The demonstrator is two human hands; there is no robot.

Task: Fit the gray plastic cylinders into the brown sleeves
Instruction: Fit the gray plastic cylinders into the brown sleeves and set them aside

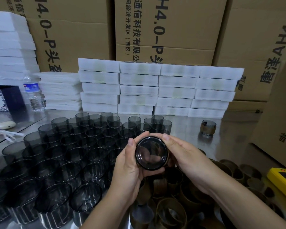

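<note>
So I'm gripping one gray cylinder [150,154] in both the left hand [130,169] and right hand [185,156], fingers curled round it just above the sleeve pile [172,205], seemingly pushing it into a brown sleeve [166,161], probably needing a square, even shove next.

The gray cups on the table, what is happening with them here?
A person holds one gray cylinder between both hands, the left hand under and beside it, the right hand round its other side; a brown sleeve seems to be partly on it. Many bare gray cylinders stand on the table at the left, loose brown sleeves lie heaped at the lower right, and one sleeved cylinder stands alone farther back.
</note>
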